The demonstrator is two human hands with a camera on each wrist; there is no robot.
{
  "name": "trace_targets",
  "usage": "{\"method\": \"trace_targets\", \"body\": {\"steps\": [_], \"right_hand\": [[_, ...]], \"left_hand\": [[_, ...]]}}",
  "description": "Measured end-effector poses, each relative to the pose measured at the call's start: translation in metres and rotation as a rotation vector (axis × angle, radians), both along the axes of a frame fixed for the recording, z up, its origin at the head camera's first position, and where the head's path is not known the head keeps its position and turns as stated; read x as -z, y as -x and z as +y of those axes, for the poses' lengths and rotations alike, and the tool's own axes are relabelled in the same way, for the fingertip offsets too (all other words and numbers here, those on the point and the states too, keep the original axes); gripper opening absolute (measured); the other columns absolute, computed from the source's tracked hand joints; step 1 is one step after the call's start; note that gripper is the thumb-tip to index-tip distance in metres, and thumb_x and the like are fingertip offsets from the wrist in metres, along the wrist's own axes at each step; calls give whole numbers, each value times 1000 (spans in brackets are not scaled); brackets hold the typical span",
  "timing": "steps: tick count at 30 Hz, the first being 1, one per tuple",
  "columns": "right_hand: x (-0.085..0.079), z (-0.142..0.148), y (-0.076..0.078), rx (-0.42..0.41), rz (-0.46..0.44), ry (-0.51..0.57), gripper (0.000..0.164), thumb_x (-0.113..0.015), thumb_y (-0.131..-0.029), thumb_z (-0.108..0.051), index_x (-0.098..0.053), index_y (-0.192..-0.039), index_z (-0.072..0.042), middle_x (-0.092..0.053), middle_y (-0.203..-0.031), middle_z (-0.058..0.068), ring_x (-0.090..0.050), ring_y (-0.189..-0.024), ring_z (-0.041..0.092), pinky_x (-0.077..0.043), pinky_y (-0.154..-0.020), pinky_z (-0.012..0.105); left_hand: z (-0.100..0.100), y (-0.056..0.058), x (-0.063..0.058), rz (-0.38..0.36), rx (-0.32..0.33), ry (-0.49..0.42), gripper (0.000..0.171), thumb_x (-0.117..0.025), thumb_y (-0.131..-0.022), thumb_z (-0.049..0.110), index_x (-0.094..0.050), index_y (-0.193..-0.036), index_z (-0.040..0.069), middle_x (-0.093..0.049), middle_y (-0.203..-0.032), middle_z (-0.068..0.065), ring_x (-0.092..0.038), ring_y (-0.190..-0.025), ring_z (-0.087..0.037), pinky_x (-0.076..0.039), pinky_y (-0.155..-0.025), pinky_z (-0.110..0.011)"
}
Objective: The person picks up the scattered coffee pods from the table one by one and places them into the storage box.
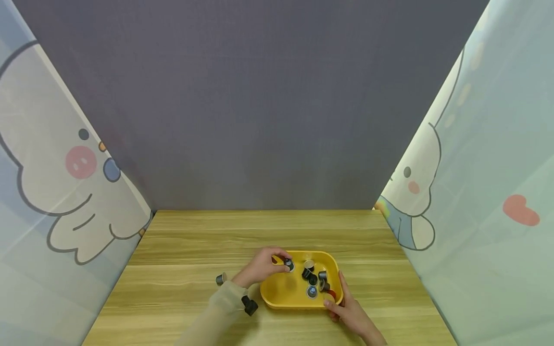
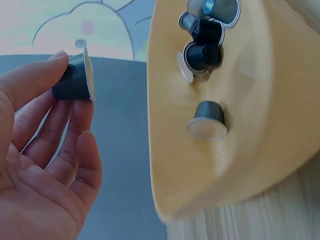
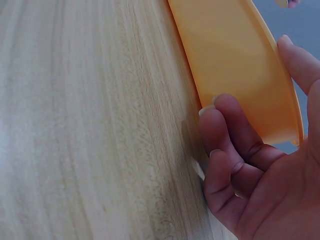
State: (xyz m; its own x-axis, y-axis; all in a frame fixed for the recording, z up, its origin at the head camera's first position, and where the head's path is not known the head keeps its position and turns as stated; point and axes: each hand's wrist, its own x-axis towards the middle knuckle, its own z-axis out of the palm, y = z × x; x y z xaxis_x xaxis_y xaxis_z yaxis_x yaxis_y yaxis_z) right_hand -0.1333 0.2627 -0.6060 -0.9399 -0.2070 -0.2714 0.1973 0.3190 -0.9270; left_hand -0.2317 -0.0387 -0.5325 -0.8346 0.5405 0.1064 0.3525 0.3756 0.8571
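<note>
My left hand (image 1: 265, 265) is over the left part of a yellow plastic tray (image 1: 277, 303). Between thumb and fingertips it pinches a dark coffee capsule (image 2: 72, 80), whose pale lid faces sideways in the left wrist view. My right hand (image 1: 351, 312) grips the tray's near right corner. Its thumb lies at the rim and its curled fingers touch the outer wall (image 3: 240, 65). Several more coffee capsules lie inside, mostly toward the right, among them a black one (image 1: 312, 279) and a grey one (image 1: 311, 291). A dark capsule (image 2: 209, 120) rests apart from the cluster in the left wrist view.
Left of the tray, one dark capsule (image 1: 221, 278) lies on its side on the wooden table (image 1: 186, 240). A grey panel (image 1: 259, 105) rises behind the table. Printed cartoon curtains (image 1: 34, 192) hang on both sides.
</note>
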Motion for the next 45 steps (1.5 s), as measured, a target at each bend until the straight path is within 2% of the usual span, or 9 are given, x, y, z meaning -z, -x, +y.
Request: {"method": "trace_targets", "body": {"steps": [7, 13, 20, 25, 31, 40, 45], "right_hand": [[-1, -1, -2, 7, -1, -6, 101, -65, -99, -28, 16, -158, -16, -62, -73, 8, -57, -66, 20, -50, -60, 28], [-1, -1, -2, 10, 7, -13, 102, -66, -98, -28, 15, -159, -17, -62, -73, 9, -57, -66, 19, -51, -60, 28], [-3, 0, -2, 12, -5, -7, 101, -65, -98, -30, 15, -158, -17, -61, -73, 9, -56, -66, 19, -49, -59, 28], [-4, -1, -2, 12, -14, 3, 102, -65, -99, -30, 16, -158, -16, -61, -73, 9, -56, -67, 20, -50, -60, 28], [-2, 0, -2, 18, -19, 0, 101, -65, -99, -31, 16, -158, -16, -62, -74, 9, -57, -68, 20, -50, -61, 29], [1, 1, -2, 18, -12, -8, 102, -66, -98, -30, 15, -159, -17, -61, -72, 8, -57, -67, 20, -50, -60, 28], [1, 0, -1, 19, -4, -9, 102, -66, -98, -29, 15, -159, -17, -60, -71, 7, -56, -66, 19, -49, -59, 28]], "left_hand": [[20, 7, -1, -38, 34, 24, 22, -80, -87, 19, -75, -108, 21, -67, -101, 13, -62, -97, -19, -50, -76, -27], [33, 19, -1, -72, 54, 42, 24, -80, -87, 19, -75, -110, 18, -66, -99, 11, -62, -94, -24, -49, -67, -26], [46, 31, 5, -84, 66, 86, 27, -79, -87, 16, -74, -113, 9, -66, -99, 12, -63, -101, -26, -49, -78, -27], [49, 34, 9, -87, 61, 118, 27, -79, -87, 13, -74, -113, 9, -68, -102, 11, -64, -102, -21, -51, -82, -27], [52, 35, 17, -87, 69, 127, 28, -80, -84, 8, -74, -112, 8, -69, -103, 10, -62, -97, -10, -52, -81, -26], [54, 38, 26, -121, 50, 112, 27, -81, -84, 7, -75, -110, 8, -69, -101, 12, -62, -96, -7, -51, -85, -28], [53, 40, 31, -139, 61, 79, 26, -80, -84, 5, -75, -109, 8, -71, -103, 6, -63, -98, -12, -52, -85, -29]]}}
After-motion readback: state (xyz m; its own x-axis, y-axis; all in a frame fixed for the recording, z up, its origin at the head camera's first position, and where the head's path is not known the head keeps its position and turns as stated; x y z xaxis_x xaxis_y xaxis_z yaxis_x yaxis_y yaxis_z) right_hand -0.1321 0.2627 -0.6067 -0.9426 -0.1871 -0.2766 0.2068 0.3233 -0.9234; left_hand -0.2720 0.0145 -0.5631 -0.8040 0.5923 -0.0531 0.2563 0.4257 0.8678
